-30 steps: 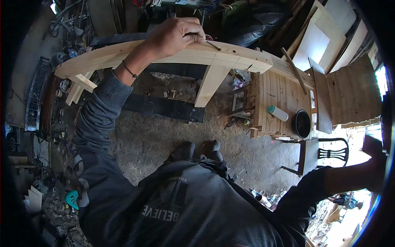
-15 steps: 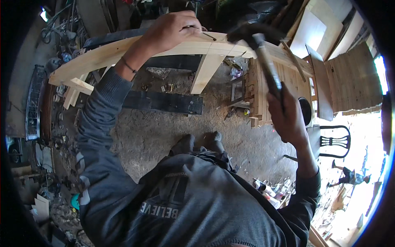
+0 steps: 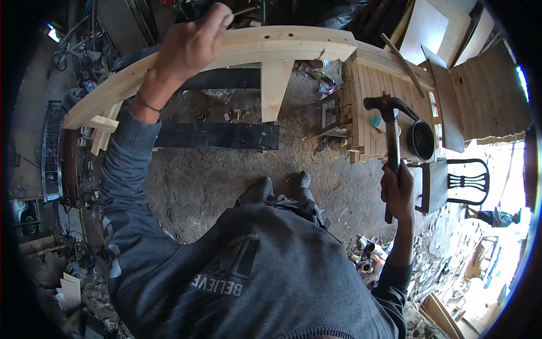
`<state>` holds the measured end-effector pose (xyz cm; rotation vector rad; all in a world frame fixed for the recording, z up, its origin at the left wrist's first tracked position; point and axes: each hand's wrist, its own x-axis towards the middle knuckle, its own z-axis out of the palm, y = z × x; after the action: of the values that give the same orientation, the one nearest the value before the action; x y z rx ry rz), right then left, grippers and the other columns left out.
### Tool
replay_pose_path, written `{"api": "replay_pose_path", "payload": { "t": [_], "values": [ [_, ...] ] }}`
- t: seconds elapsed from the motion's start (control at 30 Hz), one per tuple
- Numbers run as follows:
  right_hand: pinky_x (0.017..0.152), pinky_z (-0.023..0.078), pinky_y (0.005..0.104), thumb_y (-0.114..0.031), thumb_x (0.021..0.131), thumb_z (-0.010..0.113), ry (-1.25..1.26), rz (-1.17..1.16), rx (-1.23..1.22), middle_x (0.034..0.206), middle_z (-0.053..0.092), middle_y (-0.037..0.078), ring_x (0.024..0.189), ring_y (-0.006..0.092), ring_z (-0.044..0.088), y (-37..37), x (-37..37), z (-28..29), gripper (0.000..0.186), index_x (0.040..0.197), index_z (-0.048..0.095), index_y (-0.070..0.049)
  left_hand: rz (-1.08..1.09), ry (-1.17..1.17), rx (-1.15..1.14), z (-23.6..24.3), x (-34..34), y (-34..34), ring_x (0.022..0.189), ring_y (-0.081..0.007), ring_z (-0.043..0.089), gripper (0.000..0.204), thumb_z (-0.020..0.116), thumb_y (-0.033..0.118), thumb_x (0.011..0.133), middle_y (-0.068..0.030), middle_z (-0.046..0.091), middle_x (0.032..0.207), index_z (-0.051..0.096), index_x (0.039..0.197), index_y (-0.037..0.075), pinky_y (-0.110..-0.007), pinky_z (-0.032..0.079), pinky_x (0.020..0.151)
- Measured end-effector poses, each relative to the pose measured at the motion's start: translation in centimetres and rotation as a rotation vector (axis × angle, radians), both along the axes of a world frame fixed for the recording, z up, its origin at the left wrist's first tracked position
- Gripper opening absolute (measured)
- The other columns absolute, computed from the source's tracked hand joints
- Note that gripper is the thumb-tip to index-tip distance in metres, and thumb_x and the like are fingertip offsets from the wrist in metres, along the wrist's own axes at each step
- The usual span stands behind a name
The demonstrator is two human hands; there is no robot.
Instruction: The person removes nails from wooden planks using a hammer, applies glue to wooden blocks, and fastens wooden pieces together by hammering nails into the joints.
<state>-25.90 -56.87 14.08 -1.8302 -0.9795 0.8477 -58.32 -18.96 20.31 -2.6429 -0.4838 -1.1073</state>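
My left hand is raised over the far edge of a pale wooden beam. Its closed fingers pinch a thin nail, which points right, clear of the wood. Two dark spots show on the beam's top, right of this hand. A short upright board joins the beam beneath them. Out to the right, my right hand is wrapped round the handle of a claw hammer. The hammer's dark head points away from me, near the slatted wood, apart from the beam.
Slatted woodwork stands at the right, with a black bowl at its edge. Nearer me is a dark chair. Black planks lie below the beam. Another person is at the far right, and scraps litter the floor.
The hammer has come off the beam, down and to the right, in my right hand. My left hand has shifted left and farther away, lifting the nail from the beam.
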Motion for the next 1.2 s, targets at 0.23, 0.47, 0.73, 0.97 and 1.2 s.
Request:
{"api": "replay_pose_path", "payload": {
  "t": [0.23,0.47,0.73,0.97,1.2],
  "values": [
    [0.038,0.031,0.0201,-0.021,0.106,0.053,-0.064,-0.014,0.102,0.061,0.047,-0.004,0.043,0.0014,0.04,-0.3,-0.4,1.3,0.018,0.106,0.054,-0.004,0.034,0.037,-0.134,1.3,-2.5,-0.4,0.08,-0.0366,0.072,0.01,0.05,0.02,0.107,-0.0124,0.072,0.083,0.054,0.111,0.011,-0.041,0.056,0.059],
    [0.04,0.033,0.0203,-0.021,0.104,0.055,-0.074,0.042,0.183,0.064,0.048,-0.004,0.046,0.0017,0.042,2.9,-2.9,2.8,0.018,0.107,0.055,-0.003,-0.104,0.011,-0.101,0.2,-0.6,-2.9,0.066,-0.0284,0.07,0.009,0.058,0.016,0.101,-0.0081,0.068,0.076,0.053,0.107,0.009,-0.038,0.051,0.05],
    [0.044,0.036,0.0207,-0.021,0.104,0.056,-0.103,0.057,0.057,0.065,0.048,-0.007,0.05,0.0004,0.044,5.3,-4.3,2.7,0.014,0.104,0.055,-0.007,-0.227,-0.009,-0.333,1.4,-0.9,-4.0,0.084,-0.0238,0.072,0.008,0.064,0.003,0.096,-0.0092,0.069,0.09,0.061,0.104,0.002,-0.033,0.054,0.07],
    [0.044,0.037,0.0219,-0.021,0.104,0.055,-0.173,0.068,0.048,0.065,0.049,-0.007,0.051,0.001,0.045,5.1,-5.1,3.3,0.015,0.105,0.055,-0.006,-0.516,0.022,-0.46,2.1,2.9,-4.5,0.08,-0.0152,0.063,0.009,0.074,0.005,0.088,-0.0032,0.061,0.084,0.072,0.096,0.004,-0.029,0.051,0.069],
    [0.044,0.038,0.023,-0.02,0.103,0.055,-0.237,0.086,0.001,0.062,0.05,-0.005,0.049,0.0026,0.047,5.1,-5.0,4.1,0.021,0.117,0.058,-0.004,-0.465,-0.017,-0.436,0.9,2.9,-3.5,0.08,-0.0172,0.065,0.009,0.075,0.006,0.086,-0.0046,0.063,0.085,0.071,0.093,0.003,-0.031,0.052,0.069]
  ]
}}
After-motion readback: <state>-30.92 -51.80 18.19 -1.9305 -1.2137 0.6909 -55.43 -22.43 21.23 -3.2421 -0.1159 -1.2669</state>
